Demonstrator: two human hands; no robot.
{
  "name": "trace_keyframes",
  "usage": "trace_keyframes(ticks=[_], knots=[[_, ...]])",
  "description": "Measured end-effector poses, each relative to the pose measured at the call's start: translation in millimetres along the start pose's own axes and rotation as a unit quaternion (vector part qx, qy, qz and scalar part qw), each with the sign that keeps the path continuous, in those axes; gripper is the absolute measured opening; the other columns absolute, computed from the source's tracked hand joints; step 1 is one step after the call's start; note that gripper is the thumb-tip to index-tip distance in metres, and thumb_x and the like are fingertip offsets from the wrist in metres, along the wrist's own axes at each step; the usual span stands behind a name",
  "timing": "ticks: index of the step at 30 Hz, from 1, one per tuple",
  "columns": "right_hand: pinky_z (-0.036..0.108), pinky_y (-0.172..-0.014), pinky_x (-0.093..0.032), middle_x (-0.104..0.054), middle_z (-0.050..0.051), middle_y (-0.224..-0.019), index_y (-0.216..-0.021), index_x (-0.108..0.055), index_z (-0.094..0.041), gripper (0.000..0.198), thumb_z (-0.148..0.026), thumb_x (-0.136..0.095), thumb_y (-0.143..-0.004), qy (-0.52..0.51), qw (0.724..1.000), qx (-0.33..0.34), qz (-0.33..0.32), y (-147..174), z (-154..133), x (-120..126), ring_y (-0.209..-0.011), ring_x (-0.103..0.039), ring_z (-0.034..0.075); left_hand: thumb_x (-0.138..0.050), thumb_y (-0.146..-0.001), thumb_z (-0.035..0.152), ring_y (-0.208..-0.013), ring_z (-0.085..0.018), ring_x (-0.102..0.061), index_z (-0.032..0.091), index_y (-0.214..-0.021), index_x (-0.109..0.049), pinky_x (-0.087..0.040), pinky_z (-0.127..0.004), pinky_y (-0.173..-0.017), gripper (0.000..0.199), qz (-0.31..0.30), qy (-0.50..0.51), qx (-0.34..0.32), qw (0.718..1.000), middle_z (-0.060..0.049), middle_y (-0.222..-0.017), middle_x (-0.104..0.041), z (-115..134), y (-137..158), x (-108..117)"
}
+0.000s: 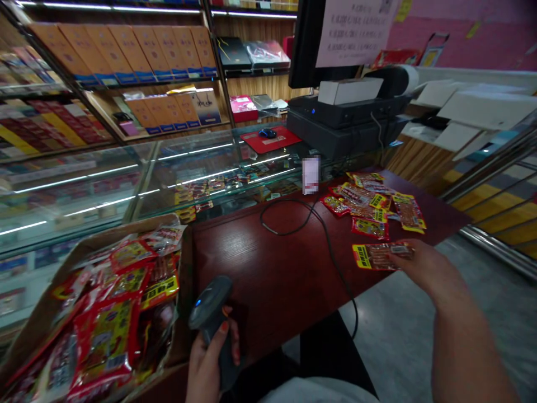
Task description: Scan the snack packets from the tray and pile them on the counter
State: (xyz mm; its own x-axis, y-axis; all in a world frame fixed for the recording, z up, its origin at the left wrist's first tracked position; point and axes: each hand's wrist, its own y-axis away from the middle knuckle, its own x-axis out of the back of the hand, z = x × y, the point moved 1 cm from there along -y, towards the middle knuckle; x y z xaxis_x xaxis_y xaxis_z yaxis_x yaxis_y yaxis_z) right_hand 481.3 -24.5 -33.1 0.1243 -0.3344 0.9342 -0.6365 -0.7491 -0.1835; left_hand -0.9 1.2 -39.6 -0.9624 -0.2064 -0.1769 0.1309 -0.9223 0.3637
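A grey handheld barcode scanner [211,305] is gripped in my left hand [210,352], its head tilted up beside the carton. My right hand [413,260] pinches the right end of a yellow-and-clear snack packet [371,256] over the table's front edge. Behind that packet lies a loose pile of similar red and yellow snack packets [369,201] on the dark red table [268,268]. At the left, an open cardboard carton [187,280] holds many more packets [111,336], mostly red with yellow labels.
A black cable [331,246] loops over the table and hangs off its front edge. Behind stand a glass display counter [146,184], a red mouse pad [268,140] and a cash register [335,126]. Metal rails [499,252] run along the right.
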Motion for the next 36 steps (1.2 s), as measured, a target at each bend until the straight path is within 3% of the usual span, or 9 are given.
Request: trace_keyframes(ticks=[2, 4, 5, 6, 7, 10, 15, 21, 36], knots=[[0.047, -0.062, -0.049, -0.071, 0.011, -0.072, -0.083, -0.07, -0.032, 0.029, -0.057, -0.071, -0.069, -0.045, 0.998, -0.032, -0.014, 10.8, -25.0, 22.2, -0.064, -0.066, 0.034, -0.081, -0.071, 0.054, -0.042, -0.009, -0.049, 0.018, -0.106, -0.06, -0.041, -0.02, -0.038, 0.054, -0.007, 0.0, -0.005, 1.0, 0.004, -0.065, -0.063, -2.2, 0.1, 2.3], [0.049, -0.071, -0.05, -0.072, 0.011, -0.083, -0.09, -0.069, -0.034, 0.031, -0.056, -0.074, -0.069, -0.206, 0.976, -0.071, 0.022, 19.4, -65.1, 37.3, -0.077, -0.068, 0.035, -0.08, -0.072, 0.055, -0.041, -0.009, -0.049, 0.018, -0.105, -0.06, -0.042, -0.02, -0.038, 0.054, -0.023, -0.003, -0.004, 1.0, 0.004, -0.064, -0.062, -3.7, -0.2, 3.8], [0.048, -0.076, -0.051, -0.072, 0.01, -0.089, -0.093, -0.066, -0.033, 0.031, -0.051, -0.075, -0.069, -0.346, 0.933, -0.086, 0.046, 22.4, -90.2, 39.4, -0.083, -0.069, 0.033, -0.08, -0.072, 0.055, -0.041, -0.009, -0.049, 0.017, -0.105, -0.06, -0.042, -0.02, -0.039, 0.054, -0.029, -0.004, -0.002, 1.0, 0.004, -0.064, -0.062, -4.1, -0.3, 4.1], [0.045, -0.082, -0.053, -0.072, 0.007, -0.095, -0.095, -0.063, -0.033, 0.033, -0.044, -0.076, -0.067, -0.502, 0.859, -0.09, 0.034, 24.5, -118.1, 36.6, -0.089, -0.069, 0.03, -0.079, -0.073, 0.055, -0.041, -0.009, -0.049, 0.017, -0.105, -0.06, -0.042, -0.02, -0.038, 0.053, -0.03, -0.004, -0.002, 1.0, 0.004, -0.063, -0.061, -4.2, -0.2, 4.1], [0.044, -0.089, -0.053, -0.072, 0.005, -0.1, -0.095, -0.061, -0.032, 0.036, -0.037, -0.076, -0.063, -0.627, 0.773, -0.091, -0.03, 25.9, -147.9, 28.8, -0.095, -0.069, 0.028, -0.078, -0.074, 0.055, -0.04, -0.009, -0.049, 0.018, -0.105, -0.06, -0.041, -0.02, -0.038, 0.052, -0.028, -0.002, -0.002, 1.0, 0.004, -0.063, -0.061, -4.3, 0.1, 3.9], [0.04, -0.084, -0.058, -0.076, 0.005, -0.101, -0.095, -0.064, -0.026, 0.032, -0.031, -0.069, -0.064, -0.686, 0.678, -0.066, -0.255, 30.0, -232.7, -12.4, -0.093, -0.073, 0.025, -0.078, -0.075, 0.054, -0.04, -0.008, -0.048, 0.018, -0.105, -0.06, -0.04, -0.019, -0.038, 0.051, -0.015, 0.01, -0.012, 1.0, 0.004, -0.063, -0.061, -5.1, 1.6, 2.6], [0.036, -0.071, -0.063, -0.08, 0.002, -0.1, -0.102, -0.065, -0.027, 0.039, -0.021, -0.073, -0.063, -0.685, 0.594, -0.062, -0.418, 48.0, -305.5, -87.2, -0.086, -0.077, 0.023, -0.079, -0.074, 0.056, -0.04, -0.008, -0.048, 0.017, -0.106, -0.061, -0.04, -0.019, -0.037, 0.054, -0.013, 0.029, -0.016, 0.999, 0.004, -0.063, -0.061, -12.2, -0.1, 6.4], [0.03, -0.067, -0.062, -0.081, 0.001, -0.087, -0.095, -0.07, -0.023, 0.035, -0.018, -0.074, -0.061, -0.689, 0.56, -0.081, -0.453, 65.4, -308.6, -126.4, -0.074, -0.077, 0.02, -0.078, -0.074, 0.058, -0.039, -0.008, -0.048, 0.017, -0.107, -0.06, -0.04, -0.019, -0.036, 0.055, -0.034, 0.014, -0.008, 0.999, 0.003, -0.064, -0.062, -16.7, -5.1, 10.9], [0.026, -0.07, -0.058, -0.082, -0.001, -0.086, -0.097, -0.081, -0.021, 0.047, -0.013, -0.066, -0.052, -0.662, 0.554, -0.034, -0.503, 66.2, -311.1, -126.6, -0.074, -0.075, 0.017, -0.074, -0.075, 0.049, -0.04, -0.01, -0.052, 0.014, -0.096, -0.065, -0.041, -0.021, -0.04, 0.041, -0.035, -0.18, -0.018, 0.983, 0.002, -0.06, -0.062, 24.3, 4.8, -12.8]])
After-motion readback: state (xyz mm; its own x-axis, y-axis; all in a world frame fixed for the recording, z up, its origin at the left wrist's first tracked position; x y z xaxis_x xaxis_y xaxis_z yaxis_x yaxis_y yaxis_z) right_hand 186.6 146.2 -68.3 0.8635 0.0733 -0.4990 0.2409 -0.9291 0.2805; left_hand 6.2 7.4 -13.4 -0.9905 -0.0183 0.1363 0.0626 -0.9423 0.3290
